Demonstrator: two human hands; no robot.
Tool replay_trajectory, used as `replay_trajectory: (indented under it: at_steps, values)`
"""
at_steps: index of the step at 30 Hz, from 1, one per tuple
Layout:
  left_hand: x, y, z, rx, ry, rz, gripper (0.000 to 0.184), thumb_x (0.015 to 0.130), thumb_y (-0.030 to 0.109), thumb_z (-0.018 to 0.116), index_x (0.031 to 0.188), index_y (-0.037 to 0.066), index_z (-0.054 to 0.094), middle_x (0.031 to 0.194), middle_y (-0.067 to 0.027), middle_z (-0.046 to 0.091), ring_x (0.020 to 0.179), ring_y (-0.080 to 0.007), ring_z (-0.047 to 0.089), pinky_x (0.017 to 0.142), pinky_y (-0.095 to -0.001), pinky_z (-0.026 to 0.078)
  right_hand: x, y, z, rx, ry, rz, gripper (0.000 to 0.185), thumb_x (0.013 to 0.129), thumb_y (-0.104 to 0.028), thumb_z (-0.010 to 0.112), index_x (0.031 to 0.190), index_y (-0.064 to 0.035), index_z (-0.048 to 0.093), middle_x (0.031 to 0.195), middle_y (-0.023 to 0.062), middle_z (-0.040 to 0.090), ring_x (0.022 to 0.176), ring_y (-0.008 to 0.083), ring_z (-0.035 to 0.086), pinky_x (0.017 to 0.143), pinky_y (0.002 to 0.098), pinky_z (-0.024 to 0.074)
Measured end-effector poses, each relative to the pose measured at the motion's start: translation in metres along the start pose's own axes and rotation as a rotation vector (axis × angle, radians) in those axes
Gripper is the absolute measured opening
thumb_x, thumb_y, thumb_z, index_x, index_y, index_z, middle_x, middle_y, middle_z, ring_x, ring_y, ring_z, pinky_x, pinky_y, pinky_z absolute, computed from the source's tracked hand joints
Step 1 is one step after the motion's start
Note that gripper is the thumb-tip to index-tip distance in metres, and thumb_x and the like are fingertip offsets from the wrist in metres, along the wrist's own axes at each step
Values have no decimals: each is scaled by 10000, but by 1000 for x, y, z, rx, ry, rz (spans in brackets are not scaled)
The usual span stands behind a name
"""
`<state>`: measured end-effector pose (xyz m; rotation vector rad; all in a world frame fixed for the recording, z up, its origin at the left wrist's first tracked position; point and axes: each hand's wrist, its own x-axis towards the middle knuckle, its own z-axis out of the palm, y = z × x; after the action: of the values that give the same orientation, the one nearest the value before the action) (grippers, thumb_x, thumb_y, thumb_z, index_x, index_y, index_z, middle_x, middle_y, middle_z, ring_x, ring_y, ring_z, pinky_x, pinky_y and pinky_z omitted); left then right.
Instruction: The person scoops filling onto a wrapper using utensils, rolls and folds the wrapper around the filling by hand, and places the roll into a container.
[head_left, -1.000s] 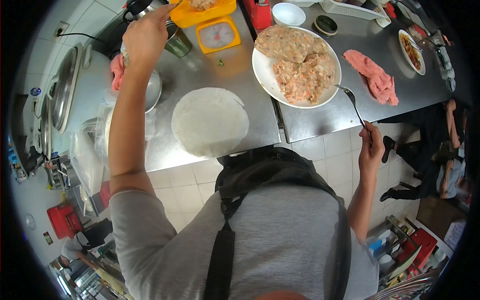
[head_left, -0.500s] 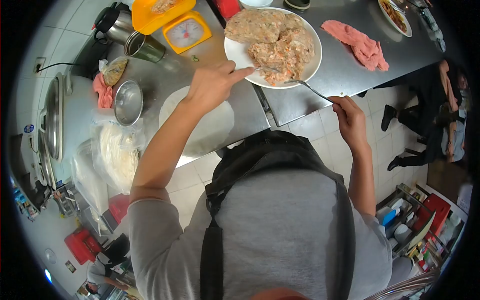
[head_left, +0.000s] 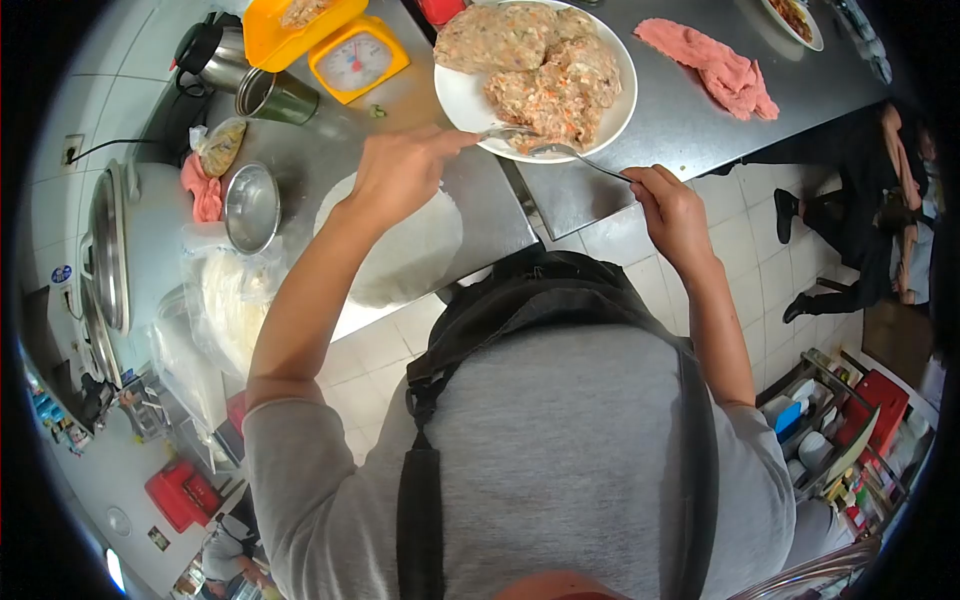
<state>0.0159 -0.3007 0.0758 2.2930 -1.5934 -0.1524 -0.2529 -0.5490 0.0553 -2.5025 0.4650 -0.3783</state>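
Observation:
My left hand (head_left: pixel 400 172) is closed around a metal utensil (head_left: pixel 503 131), index finger stretched along its handle; whether it is a fork or a spoon I cannot tell. Its head touches the near-left edge of the minced filling (head_left: pixel 560 90), which is pale pink with orange bits. Between thumb and fingers, my right hand (head_left: pixel 668 212) grips a metal spoon (head_left: pixel 590 161) by the handle end. The spoon's bowl lies at the near rim of the white plate (head_left: pixel 455 100) holding the filling. Below my left forearm is a round pale sheet (head_left: pixel 415 255) on the steel table.
A yellow scale (head_left: pixel 358 62) and yellow tub (head_left: pixel 268 38) stand at the back left. Nearby are a metal cup (head_left: pixel 285 100), a steel bowl (head_left: pixel 252 208) and bagged pale stuff (head_left: pixel 228 300). A pink cloth (head_left: pixel 710 68) lies right. Another person (head_left: pixel 860 215) is beyond.
The spoon in my right hand has moved left, its bowl now closer to the left utensil's head. Both hands have shifted slightly left in view, as has the whole scene.

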Motion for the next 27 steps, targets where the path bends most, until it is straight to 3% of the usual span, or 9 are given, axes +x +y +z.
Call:
replay_trajectory:
  at_steps: [3,6,8,13,16,18,19,23,27]
  values:
    - [5,12,-6,-158,6,19,335,955,62,627,1213,217,775,1027,-91,773,843,-269,734,731,-372,571,1,4,0,35,7,-11,148,955,-81,669,1091,-81,725,919,107,697,771,333,675,679,421,540]
    - [15,15,-14,-284,-251,-285,268,990,118,648,1229,147,767,976,-39,784,807,-195,699,762,-327,543,5,0,-8,35,31,15,174,952,-37,662,1111,-66,724,889,112,678,741,295,660,670,380,528]
    - [20,-4,-12,-761,-177,-332,259,999,158,666,1228,89,765,882,48,705,793,-100,607,762,-267,490,10,-4,-20,142,100,25,196,948,-6,651,1124,-54,722,870,114,658,739,260,643,675,353,515]
    - [19,-24,-112,-693,110,-395,274,1002,215,678,1218,76,771,809,116,566,780,-21,512,708,-214,420,20,-8,-52,293,285,-20,212,970,86,586,1141,30,699,854,75,614,791,149,591,725,275,475]
    - [19,-52,-152,-534,446,-372,280,1012,260,652,1244,156,768,760,63,641,705,-90,585,680,-268,462,19,-3,-59,241,322,-19,219,977,89,580,1154,34,697,857,65,606,800,145,592,746,263,480]
    - [20,-65,-160,316,642,-480,282,1027,292,602,1267,277,750,779,-49,725,707,-233,685,689,-343,520,17,5,-55,269,323,31,172,1029,16,582,1162,35,689,866,27,591,841,100,561,759,239,446]
    - [17,-88,-155,434,606,-463,290,1035,309,572,1278,363,723,900,-117,750,845,-322,724,749,-398,555,17,6,-56,256,308,50,170,1029,19,581,1158,34,691,869,26,590,840,105,558,766,245,450]
    - [15,-100,-145,441,611,-571,281,1036,335,587,1280,345,726,1013,-84,775,917,-305,738,768,-398,567,14,9,-53,206,316,-1,237,974,95,579,1168,27,697,843,61,610,798,148,589,751,279,477]
    - [15,-108,-136,472,637,-504,277,1035,329,589,1274,331,730,1047,-77,774,919,-308,738,762,-402,571,11,15,-57,178,282,13,183,1025,33,580,1172,47,689,874,33,593,842,117,563,772,253,453]
